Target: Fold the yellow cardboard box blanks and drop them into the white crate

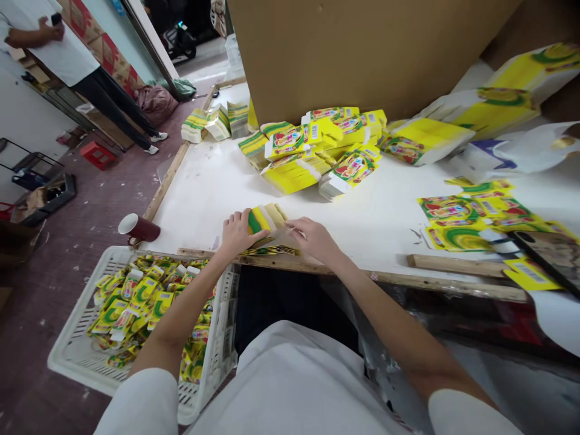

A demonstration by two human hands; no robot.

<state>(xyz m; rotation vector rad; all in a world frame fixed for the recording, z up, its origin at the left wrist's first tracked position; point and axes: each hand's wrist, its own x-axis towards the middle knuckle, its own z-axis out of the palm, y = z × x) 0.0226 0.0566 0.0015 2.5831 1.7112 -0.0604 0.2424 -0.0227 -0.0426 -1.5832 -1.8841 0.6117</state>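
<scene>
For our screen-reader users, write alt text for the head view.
A person's left hand holds a stack of yellow-green cardboard pieces at a white table, the right hand at the stack's end. Below left, a white plastic basket holds small yellow-green cartons.

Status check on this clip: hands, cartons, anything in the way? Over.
Left hand gripping carton stack. Right hand at stack's right end, grip unclear. Flat cartons along near table edge. Nothing visibly blocking hands.

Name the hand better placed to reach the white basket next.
Probably the left hand: its forearm crosses above the basket, though it grips cartons. The right hand is farther off.
</scene>
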